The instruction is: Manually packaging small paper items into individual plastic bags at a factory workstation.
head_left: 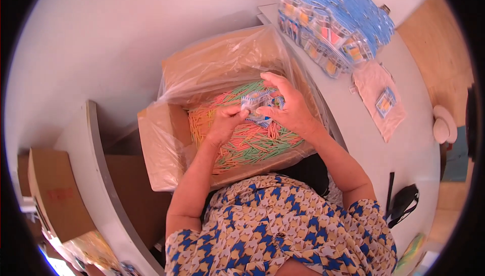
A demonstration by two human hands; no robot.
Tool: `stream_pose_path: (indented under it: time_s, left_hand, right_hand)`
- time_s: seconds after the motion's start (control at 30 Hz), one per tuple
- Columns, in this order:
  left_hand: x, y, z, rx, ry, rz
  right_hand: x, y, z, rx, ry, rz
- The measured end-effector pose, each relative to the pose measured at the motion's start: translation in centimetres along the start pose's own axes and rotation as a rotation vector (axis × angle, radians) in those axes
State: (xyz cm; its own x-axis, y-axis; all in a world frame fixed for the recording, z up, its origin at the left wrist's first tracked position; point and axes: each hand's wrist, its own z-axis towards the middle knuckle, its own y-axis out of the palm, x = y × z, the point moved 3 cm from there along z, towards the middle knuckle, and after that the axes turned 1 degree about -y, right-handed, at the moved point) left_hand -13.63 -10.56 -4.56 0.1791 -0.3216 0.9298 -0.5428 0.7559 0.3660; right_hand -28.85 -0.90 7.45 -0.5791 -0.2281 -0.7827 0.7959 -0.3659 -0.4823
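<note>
Pastel pink, green, yellow and orange thin sticks lie loose in a cardboard box lined with clear plastic. Over them my two hands meet at a small clear packet with blue-and-white printing. The fingertips of my left hand are pinched on its left edge. At its right side, my right hand has the thumb against the packet and the forefinger raised away from it. The other fingers of that hand are mostly hidden. What the packet contains is not clear.
A large pile of blue-topped printed packets stands at the back right on the white table. Nearer, a single packet lies on a pink cloth. A black strapped item is at right. Another cardboard box stands at left.
</note>
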Motion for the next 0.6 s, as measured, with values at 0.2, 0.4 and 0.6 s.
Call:
stream_pose_path:
  time_s: [0.2, 0.4, 0.6]
  left_hand:
    - [-1.9, -1.7, -0.6, -0.001, -0.029, 0.129]
    - [-0.1, 0.2, -1.4, 0.06, -0.011, 0.159]
    - [0.5, 1.3, 0.8, 0.108, -0.085, 0.533]
  right_hand:
    - [2.5, 2.5, -2.9, -0.015, -0.16, -0.091]
    - [4.1, -12.5, -6.7, 0.449, 0.023, 0.089]
    - [16.2, -34.7, -18.7, 0.98, 0.251, -0.444]
